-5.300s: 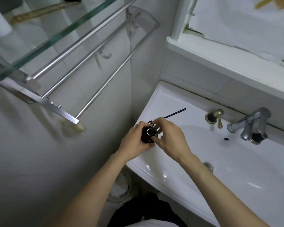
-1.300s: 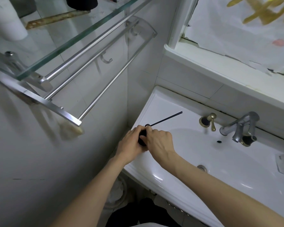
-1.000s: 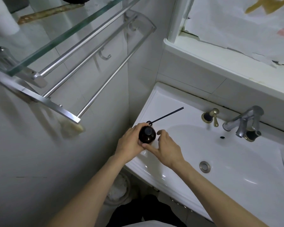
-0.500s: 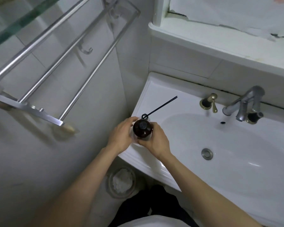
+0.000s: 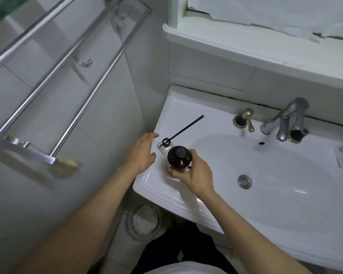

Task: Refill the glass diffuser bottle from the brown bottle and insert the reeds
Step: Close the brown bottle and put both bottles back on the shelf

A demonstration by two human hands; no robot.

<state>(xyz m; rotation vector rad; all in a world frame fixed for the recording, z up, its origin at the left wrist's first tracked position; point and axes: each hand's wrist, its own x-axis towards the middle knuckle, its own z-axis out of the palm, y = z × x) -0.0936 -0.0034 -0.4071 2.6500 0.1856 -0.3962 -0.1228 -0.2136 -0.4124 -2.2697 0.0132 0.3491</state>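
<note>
On the left front corner of the white ceramic sink, beside the tiled wall: left hand open, fingers loosely spread, palm down, hovering just left of the glass diffuser bottle and gripping nothing. The diffuser bottle is small, clear, with a black ring neck; it stands upright on the glossy sink ledge. Thin black reeds already sit in its neck, leaning up and to the right over the ledge. Just beside it, nearer the body, the brown bottle: round, dark amber, black cap on, seen from above, upright. Right hand wraps its lower body, fingers curled round it. Further right: oval basin with metal drain, brass-coloured handle, brushed-metal faucet. Above left, a chrome towel rack. Change from half a second ago: both hands were then closed round the brown bottle; the left has since let go and moved off to the left, uncovering the diffuser.
</note>
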